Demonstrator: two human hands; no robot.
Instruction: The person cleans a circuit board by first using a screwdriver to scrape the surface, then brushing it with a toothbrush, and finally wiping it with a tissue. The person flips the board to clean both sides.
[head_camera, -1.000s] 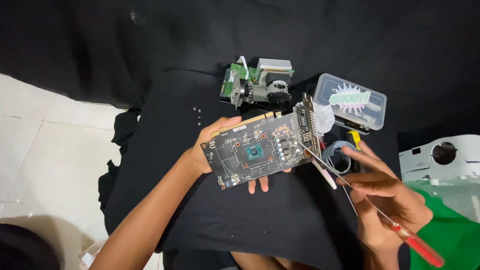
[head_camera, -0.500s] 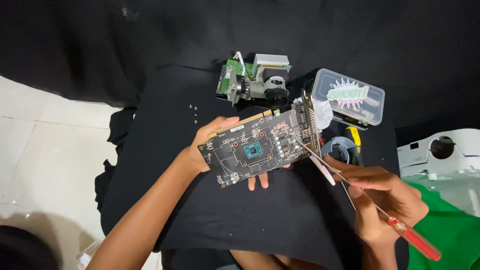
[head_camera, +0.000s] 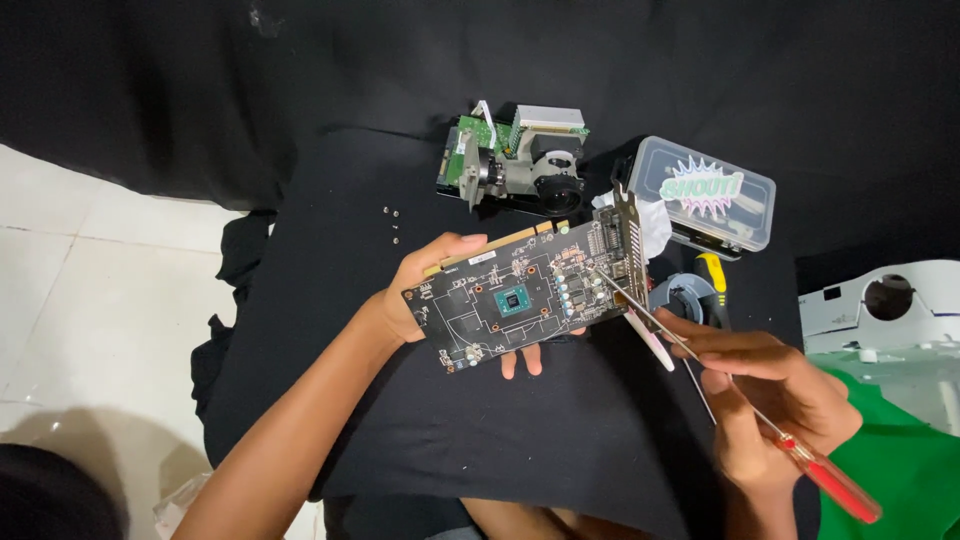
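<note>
The left hand (head_camera: 420, 300) has its fingers (head_camera: 508, 362) clamped on a black circuit board (head_camera: 530, 295), thumb over the top edge and fingertips showing under the lower edge, holding it tilted above the black cloth-covered surface (head_camera: 330, 250). The right hand (head_camera: 775, 395) has its fingers closed around a red-handled screwdriver (head_camera: 800, 455), whose thin shaft runs up and left so the tip meets the board near its metal bracket end; a pale stick is pinched in the same hand. Beyond the board lies a dismantled optical module with a green board (head_camera: 515, 160). A clear plastic box (head_camera: 705, 195) sits to its right. 3 small screws (head_camera: 393, 225) rest left of the board. A white device casing (head_camera: 890, 310) lies at the far right.
</note>
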